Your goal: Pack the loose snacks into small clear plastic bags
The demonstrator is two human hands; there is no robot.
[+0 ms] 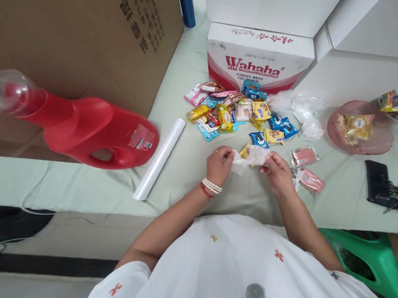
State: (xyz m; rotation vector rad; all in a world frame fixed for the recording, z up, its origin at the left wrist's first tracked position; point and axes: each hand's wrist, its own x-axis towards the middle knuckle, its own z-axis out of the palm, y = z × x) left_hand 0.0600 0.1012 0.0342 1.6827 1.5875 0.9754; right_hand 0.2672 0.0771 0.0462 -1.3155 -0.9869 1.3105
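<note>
Left hand (220,164) and right hand (277,171) both pinch a thin clear plastic bag (253,157); gentle, even pulling looks wisest.

"Wahaha" is printed in red on the white-and-red cardboard carton (260,62) at upper centre, with "PURIFIED WATER FOR DRINKING" beneath it. Black Chinese characters, too small to be read, are printed upside down on the big brown cardboard box (77,39) at upper left.

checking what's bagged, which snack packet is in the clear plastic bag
The yellow packet, seen through the clear bag held by left hand and right hand; others lie loose.
</note>
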